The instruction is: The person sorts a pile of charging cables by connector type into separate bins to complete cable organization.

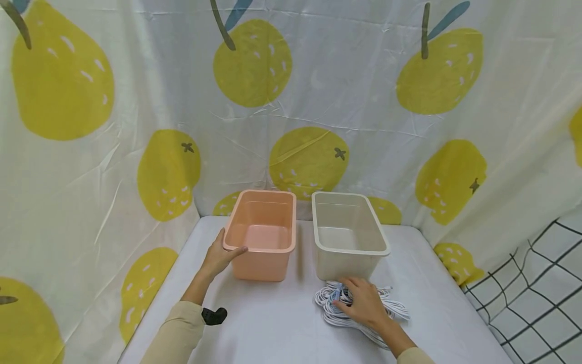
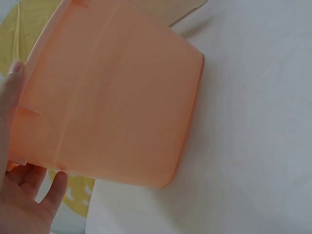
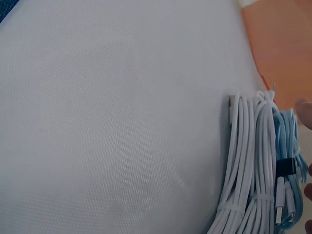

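Observation:
An orange plastic bin (image 1: 261,265) stands at the left of the table. My left hand (image 1: 218,258) holds its near left corner, the thumb along the front rim and the other fingers at the left side. In the left wrist view, the bin's outer wall (image 2: 126,97) fills the middle. My right hand (image 1: 361,301) is spread over a pile of bundled white cables (image 1: 336,318). A light blue cable bundle (image 3: 287,131) with a black strap lies beside the white bundles, between the right thumb and fingertips, which do not close on it.
A cream plastic bin (image 1: 345,265) stands right of the orange one, just behind the cables. A small black object (image 1: 214,316) is by the left sleeve. A fruit-patterned curtain (image 1: 313,101) hangs behind the white table (image 1: 273,328). Black wire grid (image 1: 541,288) is at the right.

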Demonstrator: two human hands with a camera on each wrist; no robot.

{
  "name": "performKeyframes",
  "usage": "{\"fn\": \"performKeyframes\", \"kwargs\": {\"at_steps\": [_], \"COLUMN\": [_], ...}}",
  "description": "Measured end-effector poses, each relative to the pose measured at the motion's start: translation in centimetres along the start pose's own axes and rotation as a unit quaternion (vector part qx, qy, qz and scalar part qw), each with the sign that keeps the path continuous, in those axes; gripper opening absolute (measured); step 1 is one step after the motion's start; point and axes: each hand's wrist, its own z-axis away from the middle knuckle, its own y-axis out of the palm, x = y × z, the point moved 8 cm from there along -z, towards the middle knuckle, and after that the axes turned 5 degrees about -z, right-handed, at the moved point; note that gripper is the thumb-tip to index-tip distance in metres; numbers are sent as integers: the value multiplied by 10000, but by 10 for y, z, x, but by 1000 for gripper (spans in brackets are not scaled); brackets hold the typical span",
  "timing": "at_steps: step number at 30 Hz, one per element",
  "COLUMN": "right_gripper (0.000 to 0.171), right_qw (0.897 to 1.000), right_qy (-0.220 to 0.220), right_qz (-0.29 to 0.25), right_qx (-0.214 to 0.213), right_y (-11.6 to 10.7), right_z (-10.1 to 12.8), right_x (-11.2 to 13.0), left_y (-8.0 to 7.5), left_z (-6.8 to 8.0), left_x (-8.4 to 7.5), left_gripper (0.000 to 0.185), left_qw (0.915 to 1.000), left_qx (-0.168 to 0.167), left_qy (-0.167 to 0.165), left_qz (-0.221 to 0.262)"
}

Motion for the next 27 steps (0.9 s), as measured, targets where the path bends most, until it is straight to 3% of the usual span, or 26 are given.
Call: {"fn": "performKeyframes", "kwargs": {"at_steps": [5, 10, 19, 27], "right_gripper": [63, 50, 35, 29], "right_qw": [10000, 9995, 9968, 9937], "right_qy": [-75, -310, -393, -806], "right_qz": [-25, -54, -370, -640], "right_qx": [40, 43, 596, 446], "right_y": [5, 10, 19, 11], "right_z": [-1, -1, -3, -7], "right_x": [3, 8, 10, 16], "left_y": [1, 0, 1, 0], "left_z": [0, 0, -2, -2], "left_x": [2, 1, 0, 2], "left_gripper": [115, 113, 114, 114], "left_qw": [10000, 10000, 10000, 10000], "left_qx": [19, -17, -1, -3], "left_qy": [-33, 21, 9, 37], "left_qz": [-35, -42, -69, -54]}}
